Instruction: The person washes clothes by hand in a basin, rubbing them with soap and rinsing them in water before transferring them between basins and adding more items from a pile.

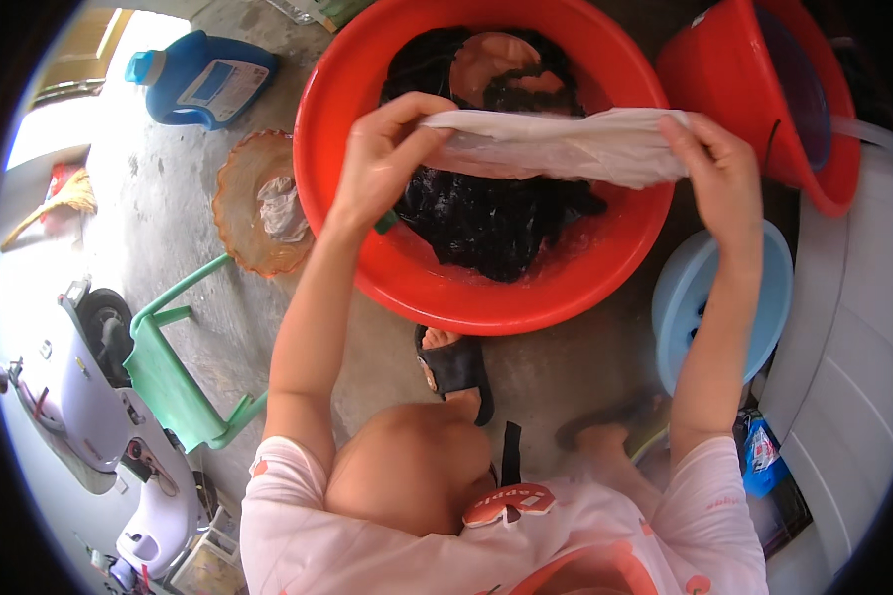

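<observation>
A wet white cloth [556, 144] is stretched sideways between my two hands, above a large red basin [486, 315]. My left hand [392, 149] pinches its left end between thumb and fingers. At the right end, my right hand [719, 174] is closed on it in the same way. Dark wet laundry [496, 218] lies in the water below, partly hidden by the cloth. Something small and green shows beside my left wrist, too little of it to name.
Left of the basin are a blue detergent jug [213, 81], a scalloped amber bowl [230, 203] and a green plastic stool [174, 382]. Rightward are a tilted red bucket [719, 84] and a light blue basin [670, 307]. A white scooter [89, 397] stands far left.
</observation>
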The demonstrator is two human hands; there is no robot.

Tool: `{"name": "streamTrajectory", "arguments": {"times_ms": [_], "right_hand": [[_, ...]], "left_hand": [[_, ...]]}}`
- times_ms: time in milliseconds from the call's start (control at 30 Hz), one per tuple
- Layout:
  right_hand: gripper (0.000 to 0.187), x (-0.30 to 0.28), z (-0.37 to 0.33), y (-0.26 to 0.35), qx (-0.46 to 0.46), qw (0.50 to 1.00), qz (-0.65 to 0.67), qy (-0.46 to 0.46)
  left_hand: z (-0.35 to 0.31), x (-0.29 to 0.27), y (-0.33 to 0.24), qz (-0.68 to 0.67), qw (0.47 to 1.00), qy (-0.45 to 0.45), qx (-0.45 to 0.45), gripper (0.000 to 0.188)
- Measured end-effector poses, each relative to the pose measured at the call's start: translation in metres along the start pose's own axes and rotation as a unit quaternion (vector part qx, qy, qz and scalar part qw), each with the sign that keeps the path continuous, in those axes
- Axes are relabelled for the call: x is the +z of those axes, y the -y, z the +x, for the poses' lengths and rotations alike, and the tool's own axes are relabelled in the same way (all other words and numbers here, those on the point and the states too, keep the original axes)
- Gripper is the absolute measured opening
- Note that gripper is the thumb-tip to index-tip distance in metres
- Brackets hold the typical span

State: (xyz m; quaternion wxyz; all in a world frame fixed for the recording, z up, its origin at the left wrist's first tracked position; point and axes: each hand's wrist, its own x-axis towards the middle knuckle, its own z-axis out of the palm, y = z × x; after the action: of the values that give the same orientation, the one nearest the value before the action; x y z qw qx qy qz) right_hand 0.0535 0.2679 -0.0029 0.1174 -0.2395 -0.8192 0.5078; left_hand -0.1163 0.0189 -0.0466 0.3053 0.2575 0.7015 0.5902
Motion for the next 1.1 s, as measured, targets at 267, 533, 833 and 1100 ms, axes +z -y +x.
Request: {"name": "streamTrajectory", "arguments": {"times_ms": [267, 533, 833, 1100], "right_hand": [[0.018, 0.034, 0.001, -0.059, 0.125, 0.908, -0.399, 0.026], [0.044, 0.168, 0.002, -0.158, 0.138, 0.899, -0.412, 0.059], [0.040, 0.149, 0.021, -0.168, 0.126, 0.921, -0.367, 0.015], [0.014, 0.025, 0.011, -0.060, -0.015, 0.998, 0.050, 0.035]], "left_hand": [[0.018, 0.031, 0.050, 0.405, 0.861, 0.308, -0.026, 0.032], [0.026, 0.087, 0.166, 0.518, 0.841, 0.100, 0.117, 0.027], [0.054, 0.050, 0.168, 0.439, 0.884, 0.107, 0.115, 0.025], [0.020, 0.013, 0.092, 0.470, 0.879, 0.036, 0.071, 0.034]]}}
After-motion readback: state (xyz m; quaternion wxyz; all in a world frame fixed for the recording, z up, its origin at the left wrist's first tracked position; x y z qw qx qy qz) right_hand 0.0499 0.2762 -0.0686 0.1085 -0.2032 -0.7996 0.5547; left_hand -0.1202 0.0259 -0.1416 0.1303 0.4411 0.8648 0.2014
